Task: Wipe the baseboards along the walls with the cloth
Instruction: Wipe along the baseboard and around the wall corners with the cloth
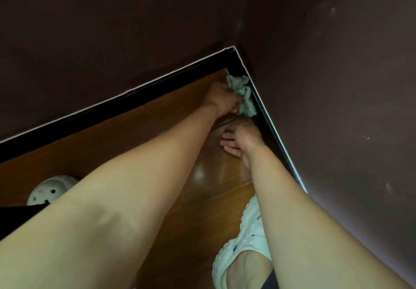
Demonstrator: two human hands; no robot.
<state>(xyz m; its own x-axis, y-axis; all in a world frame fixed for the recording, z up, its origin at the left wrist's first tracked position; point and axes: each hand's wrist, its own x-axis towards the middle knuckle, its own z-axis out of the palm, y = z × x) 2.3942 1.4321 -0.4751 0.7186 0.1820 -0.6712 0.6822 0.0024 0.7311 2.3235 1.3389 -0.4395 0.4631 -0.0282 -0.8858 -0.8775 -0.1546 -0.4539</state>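
- Cloth (242,92): bunched and gripped in my left hand (221,96), pressed to the black baseboard (236,65) just short of the corner.
- Right hand (242,141): fingers straight, apparently propped on the floor (112,149).
- Method: press the wad flat, push fully into the corner, then draw outward along the right wall.

The cloth (242,93) is pale, a washed-out grey-green verging on white; the baseboards (90,118) are glossy black, each topped by a thin white line; the walls (112,29) are a dark, dull brown-purple with a few faint pale scuffs; the floor (78,151) is warm orange-brown wood, lined with plank seams; the shoe (247,232) at lower right is white with small dark marks; the other shoe (50,190) is white, dotted with dark holes.
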